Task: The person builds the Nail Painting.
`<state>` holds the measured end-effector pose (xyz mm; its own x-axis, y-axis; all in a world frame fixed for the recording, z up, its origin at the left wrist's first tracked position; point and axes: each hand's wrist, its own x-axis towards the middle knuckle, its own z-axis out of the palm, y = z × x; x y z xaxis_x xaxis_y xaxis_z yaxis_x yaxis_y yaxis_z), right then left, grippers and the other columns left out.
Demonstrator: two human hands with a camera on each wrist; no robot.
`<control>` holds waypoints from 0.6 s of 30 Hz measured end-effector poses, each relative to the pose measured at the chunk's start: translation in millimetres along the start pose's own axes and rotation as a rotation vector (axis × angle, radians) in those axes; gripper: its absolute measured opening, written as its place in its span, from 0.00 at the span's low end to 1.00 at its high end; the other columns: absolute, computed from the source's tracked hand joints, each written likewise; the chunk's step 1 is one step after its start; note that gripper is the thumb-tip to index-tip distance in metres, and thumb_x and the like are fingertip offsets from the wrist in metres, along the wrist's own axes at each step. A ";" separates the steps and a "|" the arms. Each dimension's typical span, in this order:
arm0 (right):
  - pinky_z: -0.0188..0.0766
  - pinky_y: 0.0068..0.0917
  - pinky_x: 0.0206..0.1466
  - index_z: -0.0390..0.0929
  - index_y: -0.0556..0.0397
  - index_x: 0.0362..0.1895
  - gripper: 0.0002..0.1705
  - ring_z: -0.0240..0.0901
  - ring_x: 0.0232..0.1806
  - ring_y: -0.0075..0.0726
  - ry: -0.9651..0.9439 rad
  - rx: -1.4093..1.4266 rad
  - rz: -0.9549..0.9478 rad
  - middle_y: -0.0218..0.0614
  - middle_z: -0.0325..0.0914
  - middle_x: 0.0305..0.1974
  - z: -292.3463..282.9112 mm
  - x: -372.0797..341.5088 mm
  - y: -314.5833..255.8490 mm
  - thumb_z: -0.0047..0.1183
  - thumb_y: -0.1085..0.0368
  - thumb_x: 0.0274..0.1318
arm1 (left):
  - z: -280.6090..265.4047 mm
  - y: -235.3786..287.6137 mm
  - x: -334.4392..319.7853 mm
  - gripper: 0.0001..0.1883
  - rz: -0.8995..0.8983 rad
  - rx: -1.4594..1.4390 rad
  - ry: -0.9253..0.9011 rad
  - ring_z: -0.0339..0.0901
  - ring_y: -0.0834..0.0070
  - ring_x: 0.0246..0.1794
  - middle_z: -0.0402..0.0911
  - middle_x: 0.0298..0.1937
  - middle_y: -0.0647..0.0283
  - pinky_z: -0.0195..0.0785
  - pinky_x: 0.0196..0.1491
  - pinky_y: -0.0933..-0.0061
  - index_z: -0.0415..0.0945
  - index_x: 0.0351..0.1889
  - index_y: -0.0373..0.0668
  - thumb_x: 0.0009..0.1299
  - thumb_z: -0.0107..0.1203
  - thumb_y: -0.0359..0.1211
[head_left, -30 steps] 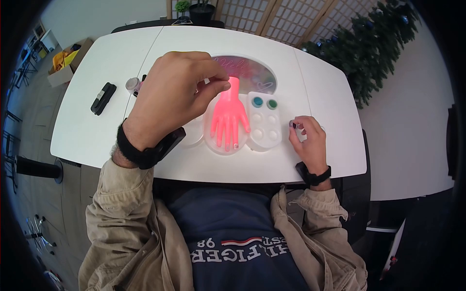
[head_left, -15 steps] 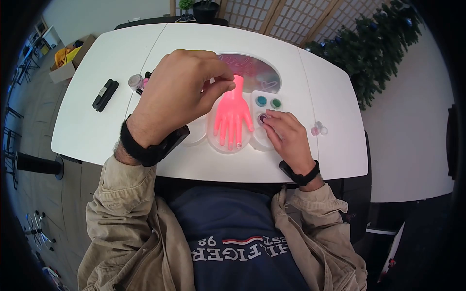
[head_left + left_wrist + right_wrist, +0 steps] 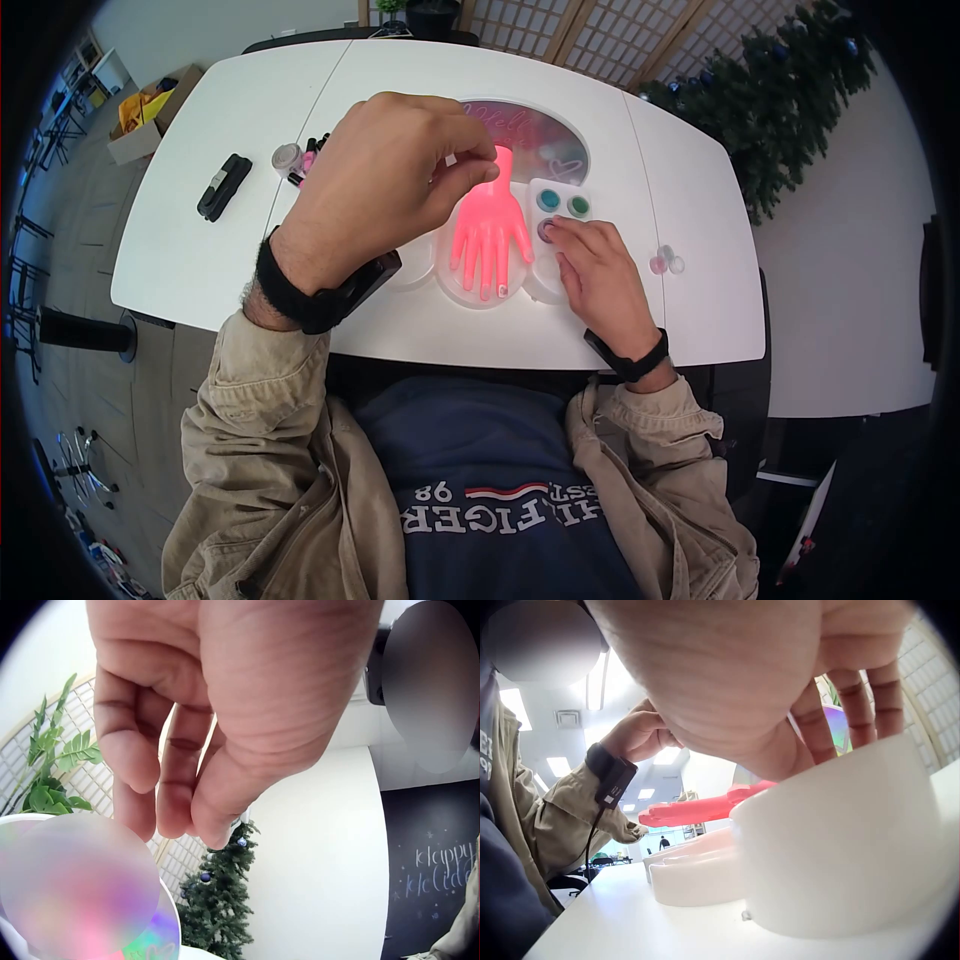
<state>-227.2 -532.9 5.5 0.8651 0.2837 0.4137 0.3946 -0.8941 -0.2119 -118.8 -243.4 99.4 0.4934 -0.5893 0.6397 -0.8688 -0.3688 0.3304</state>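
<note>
A pink practice hand (image 3: pixel 487 225) lies palm down on a round white stand, a small pale nail tip on one finger. To its right, a white palette (image 3: pixel 545 285) with round wells holds a blue pot (image 3: pixel 549 200), a green pot (image 3: pixel 579 206) and a purple pot (image 3: pixel 545 230). My right hand (image 3: pixel 603 278) touches the purple pot with its fingertips, the thumb lower and apart from it. Raised above the practice hand's wrist end, my left hand (image 3: pixel 405 170) has thumb and fingertips drawn close together; I cannot tell whether something tiny is between them.
Behind the practice hand stands an oval mirror (image 3: pixel 560 150) with lettering. Small clear lids (image 3: pixel 668 260) lie to the right. A jar (image 3: pixel 287 158), small bottles and a black case (image 3: pixel 225 187) are on the left. A Christmas tree (image 3: pixel 755 110) stands past the far right edge.
My right hand has brought the purple pot from beside the lids leftward to the palette; its thumb has since come away from the pot. The left hand keeps its raised pose.
</note>
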 end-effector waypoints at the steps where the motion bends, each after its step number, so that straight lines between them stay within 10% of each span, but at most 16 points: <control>1: 0.81 0.42 0.68 0.88 0.53 0.62 0.23 0.79 0.62 0.52 -0.006 -0.011 0.007 0.37 0.86 0.64 0.7 -0.1 -1.5 0.64 0.76 0.63 | 0.0 0.3 0.1 0.04 0.000 -0.001 0.001 0.87 0.64 0.28 0.90 0.37 0.59 0.80 0.34 0.68 0.91 0.43 0.39 0.73 0.72 0.28; 18: 0.79 0.48 0.58 0.87 0.55 0.52 0.14 0.80 0.54 0.58 0.197 -0.089 0.070 0.44 0.86 0.51 -43.4 -18.2 52.6 0.66 0.76 0.61 | -7.7 11.5 -0.2 0.05 -0.069 -0.274 -0.041 0.83 0.73 0.26 0.90 0.33 0.61 0.77 0.33 0.72 0.92 0.41 0.37 0.73 0.75 0.29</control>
<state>-235.6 -600.1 25.3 0.8086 0.1544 0.5677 0.2995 -0.9386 -0.1713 -129.2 -242.0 108.5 0.5478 -0.6000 0.5830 -0.8095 -0.2042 0.5505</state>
